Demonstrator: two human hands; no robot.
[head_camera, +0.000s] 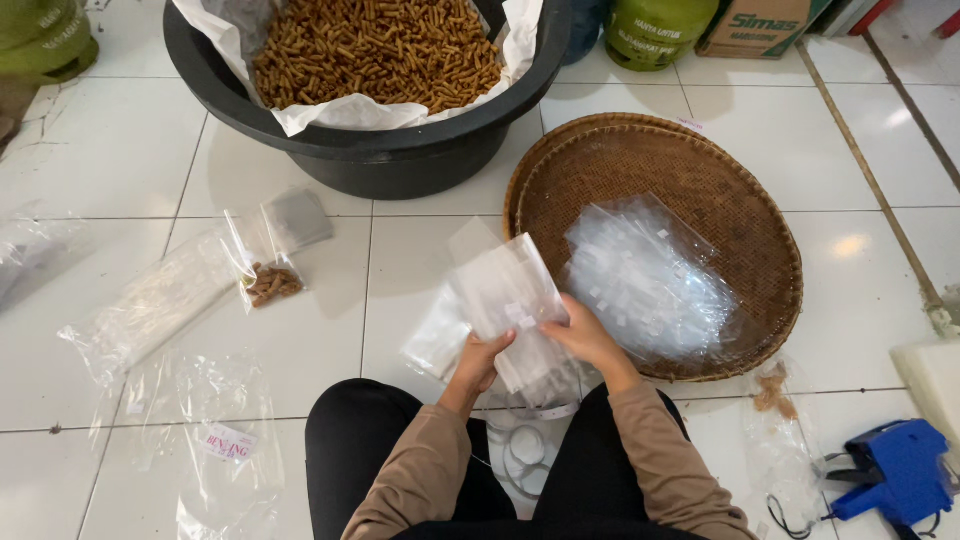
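The white tiled floor (300, 330) serves as the workplace, with everything laid out in reach of the seated person whose knees show at the bottom edge. Largest is the black tub (370, 150) at the top, lined with white paper, probably to keep the brown stick snacks (375, 45) off the plastic. To its right lies a round woven tray (720, 190), flat on the floor, carrying a loose heap of clear plastic bags (645, 280) so that they stay together and close to hand. On the left floor lie more clear wrappers (160, 300), one small bag holding a few snack pieces (270, 284). A blue label gun (895, 475) sits at the lower right, set aside. In the middle, above the lap, both hands grip a small stack of clear bags (505, 295): the left hand (480, 362) is closed on its lower edge from beneath, and the right hand (580, 335) pinches the right side, fingers curled, apparently to fan the sheets apart.
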